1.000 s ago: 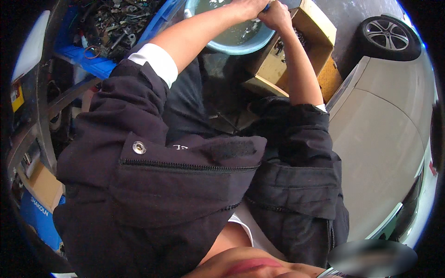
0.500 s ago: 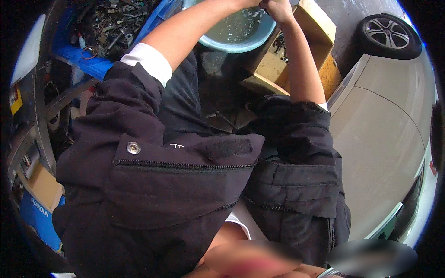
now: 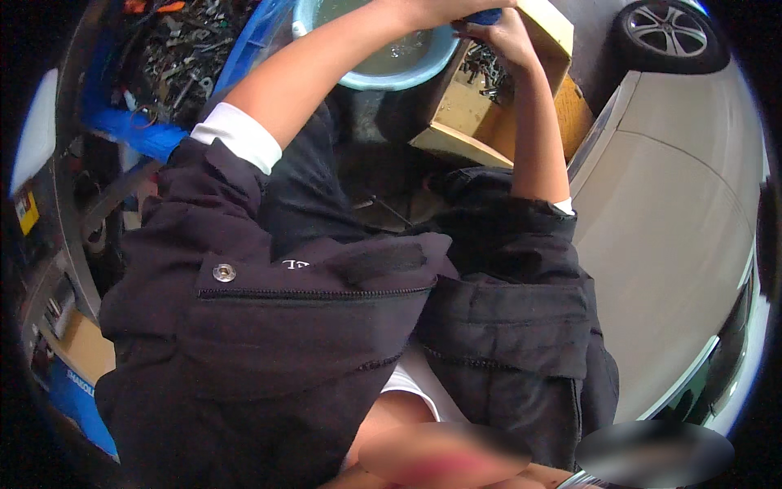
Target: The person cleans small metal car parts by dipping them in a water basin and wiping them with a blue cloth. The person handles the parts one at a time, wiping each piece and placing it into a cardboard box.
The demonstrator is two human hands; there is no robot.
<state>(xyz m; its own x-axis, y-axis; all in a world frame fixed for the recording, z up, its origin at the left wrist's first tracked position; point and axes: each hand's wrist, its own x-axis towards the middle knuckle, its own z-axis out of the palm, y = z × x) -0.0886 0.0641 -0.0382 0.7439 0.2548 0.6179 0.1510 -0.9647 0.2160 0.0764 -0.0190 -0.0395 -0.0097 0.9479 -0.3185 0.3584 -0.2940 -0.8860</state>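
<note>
Both hands meet at the top edge of the head view, over the right side of a pale blue basin (image 3: 371, 81) of cloudy water. Between them is a small dark blue object (image 3: 484, 16), too cut off for me to tell its kind. My left hand (image 3: 444, 11) is partly outside the picture, its fingers closed over the object from above. From below, my right hand (image 3: 509, 39) closes on it with thumb and fingers. Just under my right hand, a yellowish wooden box (image 3: 460, 122) holds several metal bolts or similar small parts (image 3: 486, 72).
At the left, a blue bin (image 3: 134, 130) is heaped with mixed metal parts (image 3: 191, 61) beside a dark metal frame (image 3: 73, 212). A beige car panel (image 3: 668, 204) lies along my right, with a wheel (image 3: 669, 31) beyond it. A cardboard box (image 3: 90, 346) sits at lower left.
Both hands have come slightly nearer and to the right, and the blue object now shows between them. More of the bolts in the wooden box is visible. The whole view has shifted a little.
</note>
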